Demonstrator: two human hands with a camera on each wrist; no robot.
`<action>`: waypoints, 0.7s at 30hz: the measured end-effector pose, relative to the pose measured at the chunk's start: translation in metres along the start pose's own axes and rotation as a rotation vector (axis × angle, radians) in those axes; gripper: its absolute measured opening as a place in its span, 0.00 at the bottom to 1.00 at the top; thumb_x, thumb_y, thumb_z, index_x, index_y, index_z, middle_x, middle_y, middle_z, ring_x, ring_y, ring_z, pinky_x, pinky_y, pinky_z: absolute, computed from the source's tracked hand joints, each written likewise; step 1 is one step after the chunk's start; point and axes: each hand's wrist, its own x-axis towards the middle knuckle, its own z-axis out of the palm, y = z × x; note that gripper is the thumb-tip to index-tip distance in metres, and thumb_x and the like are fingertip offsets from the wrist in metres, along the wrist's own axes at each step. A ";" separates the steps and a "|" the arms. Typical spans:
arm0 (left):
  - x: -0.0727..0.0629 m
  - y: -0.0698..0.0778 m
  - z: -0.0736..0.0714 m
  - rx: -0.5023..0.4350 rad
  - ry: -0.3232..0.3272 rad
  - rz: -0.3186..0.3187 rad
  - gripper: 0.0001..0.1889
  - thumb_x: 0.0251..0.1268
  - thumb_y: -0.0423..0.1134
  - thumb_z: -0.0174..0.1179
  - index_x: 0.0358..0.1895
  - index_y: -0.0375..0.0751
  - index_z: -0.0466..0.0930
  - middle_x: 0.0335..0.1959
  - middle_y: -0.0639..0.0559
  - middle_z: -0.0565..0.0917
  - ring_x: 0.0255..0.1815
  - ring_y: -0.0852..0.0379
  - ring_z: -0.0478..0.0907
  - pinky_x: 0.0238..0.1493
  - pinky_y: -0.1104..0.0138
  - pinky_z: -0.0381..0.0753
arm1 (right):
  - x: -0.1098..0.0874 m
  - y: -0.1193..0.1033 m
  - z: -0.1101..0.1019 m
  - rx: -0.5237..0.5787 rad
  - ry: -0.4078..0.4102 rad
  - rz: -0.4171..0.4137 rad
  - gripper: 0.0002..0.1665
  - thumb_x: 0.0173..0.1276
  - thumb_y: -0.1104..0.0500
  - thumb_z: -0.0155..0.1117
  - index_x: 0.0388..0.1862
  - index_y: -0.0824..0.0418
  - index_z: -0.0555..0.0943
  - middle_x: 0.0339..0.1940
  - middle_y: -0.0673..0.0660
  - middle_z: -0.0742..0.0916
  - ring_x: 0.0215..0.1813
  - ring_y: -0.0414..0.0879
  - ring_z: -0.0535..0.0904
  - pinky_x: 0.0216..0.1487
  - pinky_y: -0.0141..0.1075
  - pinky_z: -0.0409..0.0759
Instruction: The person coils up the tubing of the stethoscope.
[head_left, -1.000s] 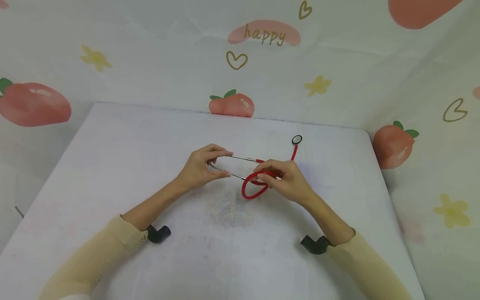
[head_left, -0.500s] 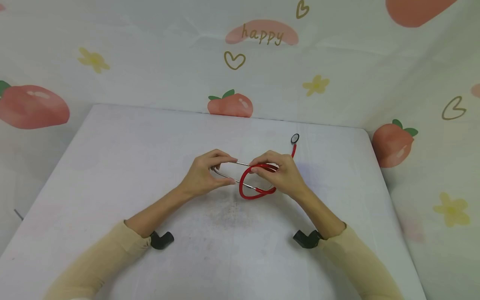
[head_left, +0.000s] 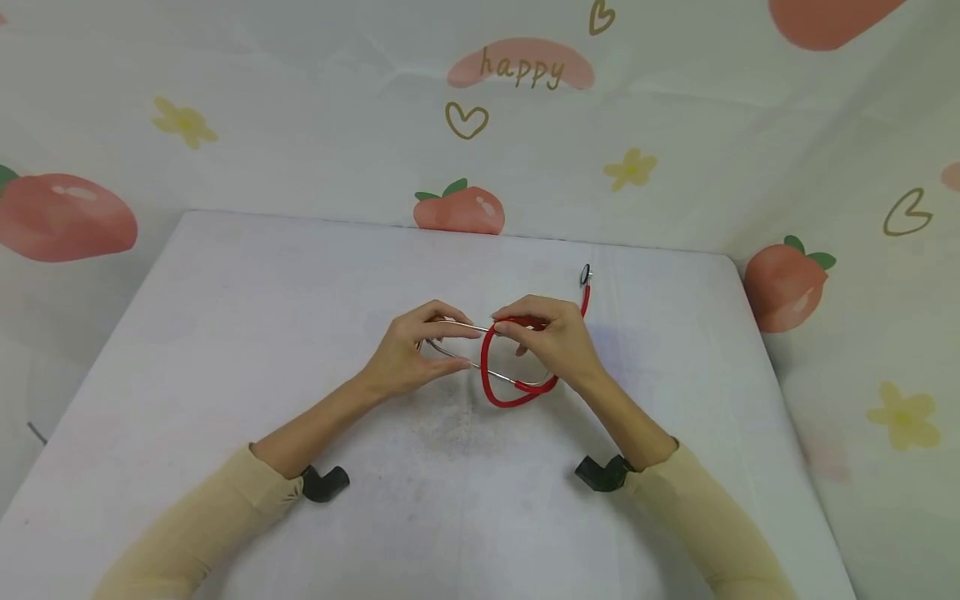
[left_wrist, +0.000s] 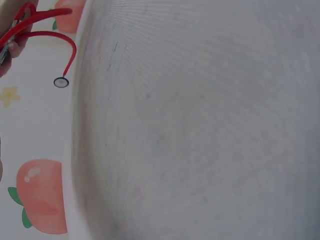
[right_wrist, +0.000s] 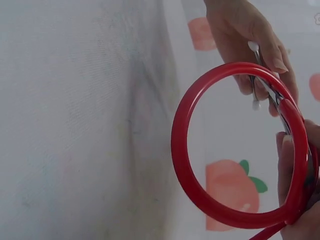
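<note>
Both hands hold a stethoscope with red tubing (head_left: 486,375) and metal ear tubes (head_left: 457,357). My left hand (head_left: 408,350) grips the ear tubes between thumb and fingers, at the end with white ear tips (right_wrist: 253,46). On the other side, my right hand (head_left: 551,333) pinches the red tubing, which makes a round loop below its fingertips. The loop overlaps the ear tubes in the head view and shows large in the right wrist view. Beyond the right hand, the chest piece (head_left: 586,275) dangles at the end of the tube; the left wrist view also shows it.
A white-covered table (head_left: 300,275) lies under the hands. Behind it hangs a white cloth backdrop (head_left: 337,125) printed with peaches, flowers and hearts. Black angled pieces (head_left: 326,483) stick out at both sleeve cuffs.
The right hand has shifted left, closer to the left hand, and has drawn the tubing loop over the ear tubes. The left hand has moved slightly right. The chest piece has turned edge-on.
</note>
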 end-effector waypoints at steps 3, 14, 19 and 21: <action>0.000 -0.001 0.001 -0.001 -0.010 0.028 0.20 0.42 0.25 0.78 0.44 0.32 0.88 0.46 0.41 0.81 0.40 0.49 0.78 0.33 0.61 0.78 | 0.001 0.000 0.000 -0.027 0.011 0.016 0.09 0.63 0.66 0.72 0.42 0.62 0.89 0.34 0.54 0.88 0.22 0.52 0.79 0.26 0.38 0.82; 0.000 0.001 -0.001 0.016 -0.112 0.038 0.25 0.45 0.27 0.78 0.52 0.39 0.87 0.51 0.47 0.78 0.47 0.53 0.76 0.39 0.57 0.78 | 0.003 -0.004 0.004 -0.001 0.014 0.160 0.07 0.64 0.59 0.73 0.41 0.58 0.89 0.29 0.53 0.90 0.28 0.48 0.85 0.18 0.36 0.73; -0.001 -0.001 -0.003 0.079 -0.176 0.048 0.28 0.49 0.32 0.77 0.58 0.46 0.84 0.54 0.50 0.77 0.52 0.55 0.74 0.44 0.61 0.78 | 0.003 -0.003 0.003 0.009 0.016 0.223 0.08 0.65 0.59 0.72 0.42 0.58 0.90 0.29 0.53 0.90 0.30 0.56 0.87 0.17 0.35 0.71; -0.002 -0.001 -0.003 0.108 -0.203 0.047 0.28 0.52 0.32 0.76 0.60 0.47 0.83 0.56 0.51 0.76 0.54 0.55 0.73 0.45 0.63 0.78 | 0.003 -0.003 0.002 0.025 0.013 0.252 0.09 0.64 0.58 0.73 0.42 0.58 0.90 0.29 0.54 0.90 0.32 0.62 0.86 0.17 0.35 0.70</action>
